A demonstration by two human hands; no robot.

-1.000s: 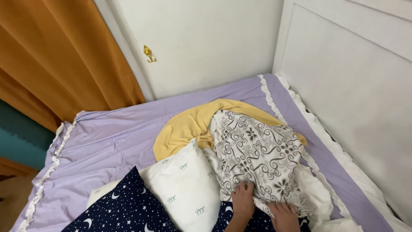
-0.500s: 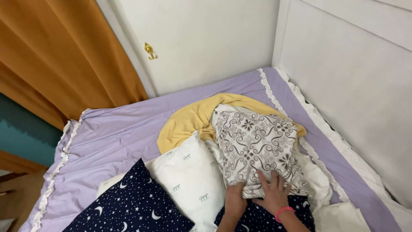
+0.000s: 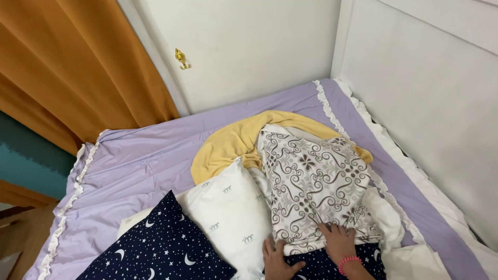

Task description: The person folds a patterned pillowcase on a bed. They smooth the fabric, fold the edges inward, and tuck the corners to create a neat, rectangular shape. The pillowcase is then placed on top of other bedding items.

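Pressing flat: left hand (image 3: 277, 256) and right hand (image 3: 340, 241), fingers spread, gripping nothing, on patterned quilt (image 3: 314, 184) | risk: stack slides off bed (image 3: 150, 161) near edge.

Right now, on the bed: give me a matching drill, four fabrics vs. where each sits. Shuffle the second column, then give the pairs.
Things:
1. patterned cloth
2. yellow blanket
3. white pillow
4. navy moon-and-star pillow

Places:
A. bottom left, nearest the camera
B. under the right hand, draped over the pile
C. farthest up the bed, curving behind the pile
D. beside the left hand, between the navy pillow and the patterned cloth

Pairs: 1-B, 2-C, 3-D, 4-A
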